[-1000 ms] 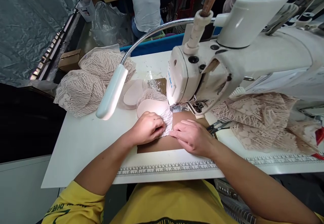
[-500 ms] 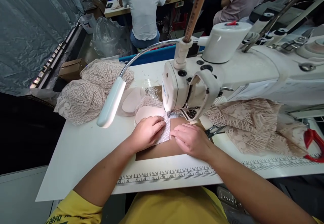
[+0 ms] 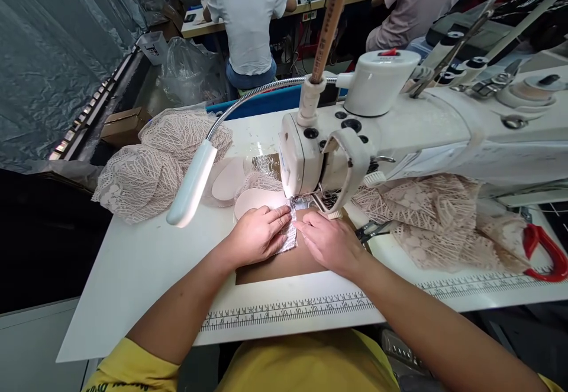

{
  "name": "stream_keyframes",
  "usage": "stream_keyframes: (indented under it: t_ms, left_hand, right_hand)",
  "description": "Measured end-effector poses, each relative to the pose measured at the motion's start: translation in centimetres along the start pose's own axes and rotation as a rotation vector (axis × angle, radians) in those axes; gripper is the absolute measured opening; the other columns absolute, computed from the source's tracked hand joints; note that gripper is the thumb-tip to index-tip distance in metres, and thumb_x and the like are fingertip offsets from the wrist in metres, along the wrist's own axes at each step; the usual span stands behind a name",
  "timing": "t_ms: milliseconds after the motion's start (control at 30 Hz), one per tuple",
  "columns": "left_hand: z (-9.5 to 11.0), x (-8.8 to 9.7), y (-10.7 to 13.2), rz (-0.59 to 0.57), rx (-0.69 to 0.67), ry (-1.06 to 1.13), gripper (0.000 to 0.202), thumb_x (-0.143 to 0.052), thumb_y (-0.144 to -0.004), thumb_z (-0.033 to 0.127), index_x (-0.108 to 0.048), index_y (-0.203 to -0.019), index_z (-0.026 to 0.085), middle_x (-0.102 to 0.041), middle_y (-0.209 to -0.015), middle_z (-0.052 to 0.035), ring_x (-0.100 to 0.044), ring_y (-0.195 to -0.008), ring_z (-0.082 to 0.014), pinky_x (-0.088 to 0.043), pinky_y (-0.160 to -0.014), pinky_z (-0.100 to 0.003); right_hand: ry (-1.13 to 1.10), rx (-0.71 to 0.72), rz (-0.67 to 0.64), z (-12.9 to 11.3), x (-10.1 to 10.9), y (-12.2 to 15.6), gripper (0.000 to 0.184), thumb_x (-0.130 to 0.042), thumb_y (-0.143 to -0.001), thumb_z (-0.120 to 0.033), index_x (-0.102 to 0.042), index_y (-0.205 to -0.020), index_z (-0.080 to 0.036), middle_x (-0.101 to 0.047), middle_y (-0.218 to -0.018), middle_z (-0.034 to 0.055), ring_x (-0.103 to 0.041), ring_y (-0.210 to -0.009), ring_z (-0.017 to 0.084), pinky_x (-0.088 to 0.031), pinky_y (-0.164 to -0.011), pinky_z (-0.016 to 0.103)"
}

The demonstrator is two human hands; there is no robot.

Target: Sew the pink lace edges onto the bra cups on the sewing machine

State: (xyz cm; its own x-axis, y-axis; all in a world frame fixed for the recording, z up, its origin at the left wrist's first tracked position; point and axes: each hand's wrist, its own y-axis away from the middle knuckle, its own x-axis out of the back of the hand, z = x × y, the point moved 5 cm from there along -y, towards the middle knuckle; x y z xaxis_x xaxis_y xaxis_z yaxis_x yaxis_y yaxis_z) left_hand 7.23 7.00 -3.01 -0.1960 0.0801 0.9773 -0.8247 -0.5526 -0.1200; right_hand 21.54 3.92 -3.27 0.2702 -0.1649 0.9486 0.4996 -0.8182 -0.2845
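Observation:
A small piece of pale lace (image 3: 290,235) lies under the needle of a white sewing machine (image 3: 399,138). My left hand (image 3: 260,235) rests on the lace with its fingers curled and pressed together, holding it flat on the table. My right hand (image 3: 331,241) lies palm down just right of the lace, fingers together and pointing at the presser foot. A beige padded cup (image 3: 252,200) sits right behind my left hand, joined to the lace.
A heap of lace pieces (image 3: 151,161) lies at the back left, another heap (image 3: 435,220) under the machine arm. A gooseneck lamp (image 3: 190,185) hangs over the table. Red-handled scissors (image 3: 544,256) lie at right, small snips (image 3: 370,231) by my right hand. Two people sit behind.
Both hands have slid a little forward toward the needle with the lace. The camera has tilted up, so more of the room behind shows.

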Motion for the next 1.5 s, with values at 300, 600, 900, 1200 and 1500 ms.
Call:
stream_keyframes:
  t_ms: [300, 600, 900, 1200, 1500]
  left_hand:
    - [0.0, -0.3, -0.1, -0.034, -0.003, -0.028, 0.049, -0.039, -0.093, 0.035, -0.052, -0.133, 0.01, -0.049, -0.141, -0.0101, -0.057, -0.093, -0.0254, -0.05, -0.08, -0.04]
    - [0.0, -0.4, -0.4, -0.009, 0.024, -0.053, 0.046, -0.037, -0.094, 0.034, -0.053, -0.132, 0.012, -0.05, -0.14, -0.0106, -0.057, -0.091, -0.0246, -0.051, -0.078, -0.04]
    - [-0.5, -0.3, -0.7, 0.035, 0.04, -0.032, 0.046, -0.038, -0.095, 0.036, -0.052, -0.131, 0.011, -0.051, -0.138, -0.0137, -0.054, -0.099, -0.0265, -0.048, -0.082, -0.041]
    - [0.3, -0.1, 0.1, 0.046, 0.019, 0.037, 0.04, -0.043, -0.093, 0.036, -0.057, -0.124, 0.016, -0.055, -0.126, -0.013, -0.053, -0.098, -0.0244, -0.045, -0.084, -0.038]
    - [0.4, -0.5, -0.1, 0.061, 0.034, 0.073, 0.04, -0.044, -0.092, 0.039, -0.059, -0.123, 0.018, -0.057, -0.117, -0.013, -0.053, -0.095, -0.0238, -0.044, -0.082, -0.038]
  right_hand:
    - [-0.024, -0.031, -0.039, 0.1, 0.0, -0.1, 0.025, -0.049, -0.083, -0.011, -0.069, -0.097, -0.018, -0.061, -0.08, 0.0045, -0.046, -0.07, 0.017, -0.027, -0.06, 0.03]
    - [-0.017, -0.097, -0.08, 0.2, 0.0, -0.2, 0.027, -0.047, -0.084, -0.01, -0.068, -0.1, -0.019, -0.063, -0.084, 0.0033, -0.046, -0.068, 0.016, -0.024, -0.059, 0.031]
    - [0.022, -0.162, -0.081, 0.5, -0.1, -0.5, 0.035, -0.045, -0.085, -0.011, -0.065, -0.112, -0.019, -0.065, -0.088, 0.0035, -0.049, -0.07, 0.017, -0.026, -0.06, 0.032]
    - [-0.049, -0.096, 0.035, 0.7, 0.2, 0.3, 0.031, -0.045, -0.082, -0.008, -0.071, -0.096, -0.017, -0.067, -0.082, 0.0047, -0.051, -0.067, 0.016, -0.033, -0.065, 0.03]
    - [-0.13, 0.062, -0.013, -0.4, 0.3, 0.7, 0.026, -0.044, -0.085, -0.009, -0.068, -0.092, -0.017, -0.062, -0.077, 0.0047, -0.049, -0.073, 0.017, -0.035, -0.069, 0.029]
